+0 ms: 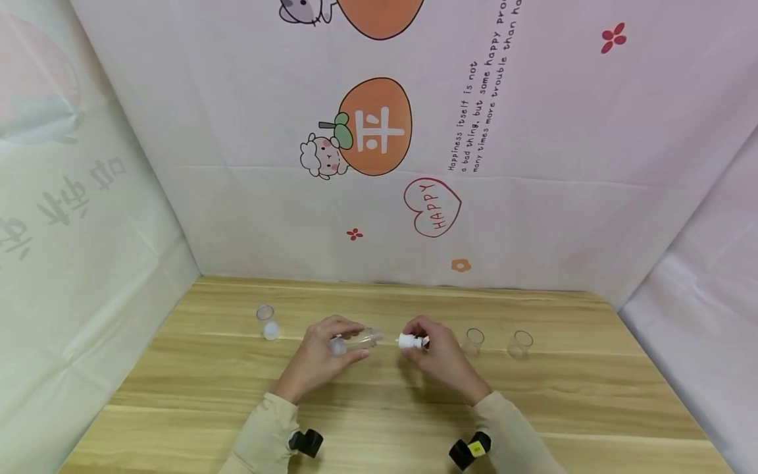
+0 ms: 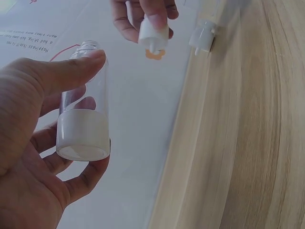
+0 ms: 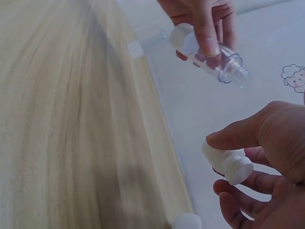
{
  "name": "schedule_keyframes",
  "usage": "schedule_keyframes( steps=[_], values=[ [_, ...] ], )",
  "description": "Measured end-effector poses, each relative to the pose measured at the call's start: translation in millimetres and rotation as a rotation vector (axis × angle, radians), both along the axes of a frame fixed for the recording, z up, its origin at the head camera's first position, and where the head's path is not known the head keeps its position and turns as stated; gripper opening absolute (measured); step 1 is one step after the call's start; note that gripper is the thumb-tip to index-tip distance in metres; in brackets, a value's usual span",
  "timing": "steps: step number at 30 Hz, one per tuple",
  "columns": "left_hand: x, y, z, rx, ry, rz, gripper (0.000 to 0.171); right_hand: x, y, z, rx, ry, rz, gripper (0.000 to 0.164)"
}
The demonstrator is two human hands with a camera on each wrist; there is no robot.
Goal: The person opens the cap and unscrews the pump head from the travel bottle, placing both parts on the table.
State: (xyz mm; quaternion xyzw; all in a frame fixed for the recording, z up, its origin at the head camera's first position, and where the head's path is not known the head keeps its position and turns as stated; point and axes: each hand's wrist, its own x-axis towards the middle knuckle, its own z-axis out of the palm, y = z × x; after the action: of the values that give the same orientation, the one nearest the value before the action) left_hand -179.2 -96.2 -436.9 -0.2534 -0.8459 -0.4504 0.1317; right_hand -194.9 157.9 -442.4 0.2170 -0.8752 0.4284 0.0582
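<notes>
My left hand (image 1: 316,352) grips a clear bottle (image 2: 83,100) with a white base, thumb on one side and fingers around the other. Its bare threaded neck (image 3: 236,71) points toward the right hand. Between thumb and fingers, my right hand (image 1: 443,352) pinches a white pump head (image 3: 228,160). A short nozzle stem on the pump head (image 2: 153,40) faces the bottle. In the head view, a small gap separates the pump head (image 1: 408,341) from the bottle neck; the two are apart, both held above the table.
Two clear cylindrical covers (image 1: 474,341) stand on the wooden table (image 1: 379,421) right of the hands. At the left is another clear container (image 1: 268,322) with a white part. A second white pump-like piece (image 2: 204,37) shows in the left wrist view. Printed cloth (image 1: 266,217) walls the table's back and sides.
</notes>
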Motion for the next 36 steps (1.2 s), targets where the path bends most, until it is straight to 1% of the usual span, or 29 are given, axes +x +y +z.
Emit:
schedule_keyframes(
  steps=[4,8,15,21,28,36],
  values=[
    [-0.3,-3,0.7,0.012,-0.012,-0.004,0.036,-1.5,-9,-2.4,0.053,0.012,-0.034,0.027],
    [-0.3,-6,0.4,0.012,-0.013,0.0,0.036,-3.9,-17,-4.9,0.1,-0.003,-0.069,0.026],
    [-0.9,-8,-1.3,0.016,-0.028,0.031,0.037,-10.4,-29,-10.3,0.158,-0.06,-0.111,0.025],
    [-1.5,-11,-1.4,0.022,-0.049,0.052,0.037,-15.7,-40,-13.9,0.191,-0.07,-0.137,0.024],
    [-2.1,-14,-3.9,0.04,-0.041,0.041,0.035,-21.6,-47,-17.4,0.224,-0.071,-0.138,0.025],
    [-2.9,-15,-5.3,0.034,-0.036,0.05,0.034,-27.3,-47,-23.7,0.246,-0.054,-0.133,0.026]
  ],
)
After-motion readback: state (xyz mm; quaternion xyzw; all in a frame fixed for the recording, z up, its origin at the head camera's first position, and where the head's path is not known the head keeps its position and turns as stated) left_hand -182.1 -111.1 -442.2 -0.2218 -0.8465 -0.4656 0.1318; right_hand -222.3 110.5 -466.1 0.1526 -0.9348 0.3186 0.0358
